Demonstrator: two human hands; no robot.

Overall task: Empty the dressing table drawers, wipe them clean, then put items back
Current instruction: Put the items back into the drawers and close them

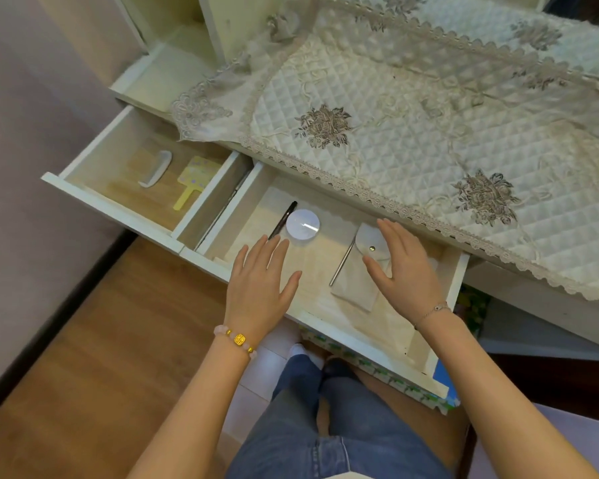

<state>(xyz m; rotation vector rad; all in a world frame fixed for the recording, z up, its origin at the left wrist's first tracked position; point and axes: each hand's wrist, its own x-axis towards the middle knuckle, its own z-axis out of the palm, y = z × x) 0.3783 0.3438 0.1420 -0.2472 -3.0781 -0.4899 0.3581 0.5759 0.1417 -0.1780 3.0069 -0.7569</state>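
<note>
Blue jeans point(325, 426) right under me, knees tucked beneath the dressing table, and both arms reach out over the open right drawer point(343, 337). Left hand point(261, 274), beaded bracelet point(239, 338) on the wrist, is flat with fingers spread, holding nothing, low over the drawer's pale bottom. Its fingertips come close to a round white box point(302, 224) and the black pen point(284, 219) lying just beside it. Right hand point(403, 267), thin chain point(433, 311) at the wrist, is flat and open too, gripping nothing, over a white snap pouch point(360, 271); whether the palm touches it I can't tell. A thin metal stick point(341, 262) lies along the pouch's left edge. Over in the left drawer point(111, 207), also pulled out, a white comb point(156, 169) and a yellow paddle-shaped thing point(192, 183) lie near each other on the wood bottom, not touching. Up on the table top, a quilted cream cloth point(395, 115) with lace trim and embroidered flowers drapes over the front edge.
</note>
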